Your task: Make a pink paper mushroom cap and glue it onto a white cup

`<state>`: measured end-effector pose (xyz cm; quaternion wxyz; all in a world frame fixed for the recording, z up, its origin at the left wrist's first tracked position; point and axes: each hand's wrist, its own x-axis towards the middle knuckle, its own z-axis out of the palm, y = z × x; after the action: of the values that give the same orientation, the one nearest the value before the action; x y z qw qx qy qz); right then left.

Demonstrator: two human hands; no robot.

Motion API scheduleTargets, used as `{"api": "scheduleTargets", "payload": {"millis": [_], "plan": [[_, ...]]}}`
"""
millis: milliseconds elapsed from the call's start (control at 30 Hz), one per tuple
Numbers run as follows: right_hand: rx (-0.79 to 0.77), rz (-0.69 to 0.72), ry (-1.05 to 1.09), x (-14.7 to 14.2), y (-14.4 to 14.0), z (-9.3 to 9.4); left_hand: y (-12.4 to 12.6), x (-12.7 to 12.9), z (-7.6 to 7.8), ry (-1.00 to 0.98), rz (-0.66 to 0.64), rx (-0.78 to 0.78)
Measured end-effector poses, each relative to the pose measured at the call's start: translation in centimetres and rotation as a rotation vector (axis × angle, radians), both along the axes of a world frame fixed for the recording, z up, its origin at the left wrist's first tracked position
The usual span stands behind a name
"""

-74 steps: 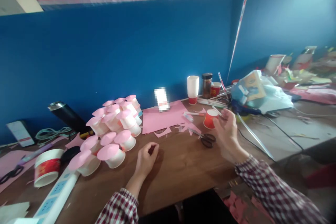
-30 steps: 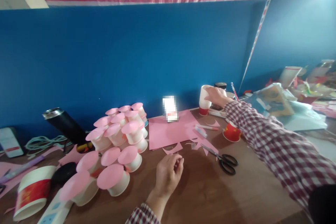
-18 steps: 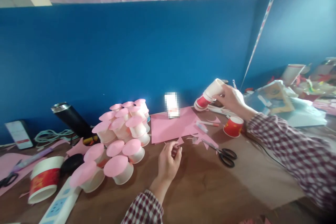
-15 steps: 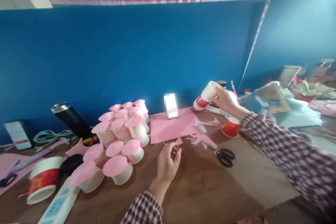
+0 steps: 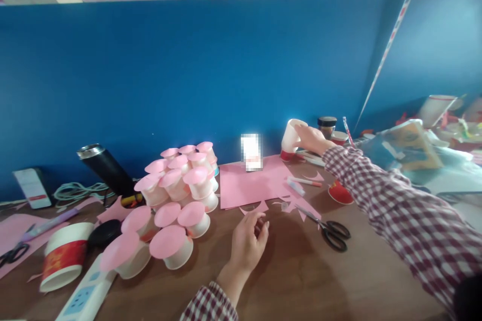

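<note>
By the blue partition, my right hand (image 5: pixel 312 138) has its fingers at the rim of a white paper cup (image 5: pixel 291 133), gripping it. That cup stands upright at the stack's top, with a red band (image 5: pixel 288 154) showing at the bottom. My left hand (image 5: pixel 249 241) rests over the brown table, loosely curled with fingers a little apart and nothing visible in it. Just beyond it are pink paper scraps (image 5: pixel 258 207) and a pink sheet (image 5: pixel 250 183). To its left stand several white paper cups topped with pink paper discs (image 5: pixel 171 242).
Black-handled scissors (image 5: pixel 335 234) and a red paper cup (image 5: pixel 341 193) lie on the right. On the left are a power strip (image 5: pixel 85 291), a red-and-white paper cup (image 5: pixel 65 256) and a black thermos (image 5: pixel 109 170). A jar (image 5: pixel 327 125) stands behind my right wrist.
My right hand has brought the white cup from a tilted position to upright over the red-banded base. My left hand has hardly moved. The view has shifted slightly.
</note>
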<state>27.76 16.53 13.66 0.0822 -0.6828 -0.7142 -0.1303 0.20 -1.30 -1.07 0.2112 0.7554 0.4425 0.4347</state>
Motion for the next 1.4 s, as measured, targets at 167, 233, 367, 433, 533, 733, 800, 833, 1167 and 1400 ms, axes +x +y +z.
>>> {"api": "scheduleTargets", "payload": {"millis": [167, 233, 367, 433, 533, 733, 800, 833, 1167, 1400], "plan": [[0.082, -0.051, -0.021, -1.0, 1.2, -1.2, 0.1, 0.0, -0.2, 0.003, 0.007, 0.009], [0.123, -0.063, -0.023, -1.5, 1.2, -1.9, 0.1, 0.1, -0.1, 0.013, 0.011, 0.002], [0.180, -0.062, -0.009, -1.8, 0.9, -2.8, 0.0, 0.0, 0.2, 0.023, 0.013, -0.002], [0.198, -0.066, 0.009, -1.3, 0.6, -3.0, -0.1, 0.0, 0.3, 0.021, 0.008, -0.001], [0.228, -0.106, 0.051, -0.1, 0.2, -3.1, -0.1, 0.0, 0.3, 0.025, 0.004, 0.000], [0.303, -0.236, 0.255, 2.5, -0.6, -3.1, 0.0, 0.0, 0.2, 0.035, 0.005, 0.001], [0.314, -0.260, 0.333, 3.2, -0.9, -2.7, 0.0, 0.0, 0.1, 0.034, 0.004, 0.014], [0.313, -0.264, 0.350, 3.4, -1.2, -2.5, 0.1, -0.1, 0.1, 0.033, 0.008, 0.023], [0.246, 0.059, 0.459, -0.8, -9.0, -0.6, 0.2, -0.2, 0.5, 0.001, 0.239, 0.281], [0.131, 0.354, 0.436, -8.7, -16.4, -0.7, -0.3, -0.4, 1.3, -0.130, 0.087, 0.119]]}}
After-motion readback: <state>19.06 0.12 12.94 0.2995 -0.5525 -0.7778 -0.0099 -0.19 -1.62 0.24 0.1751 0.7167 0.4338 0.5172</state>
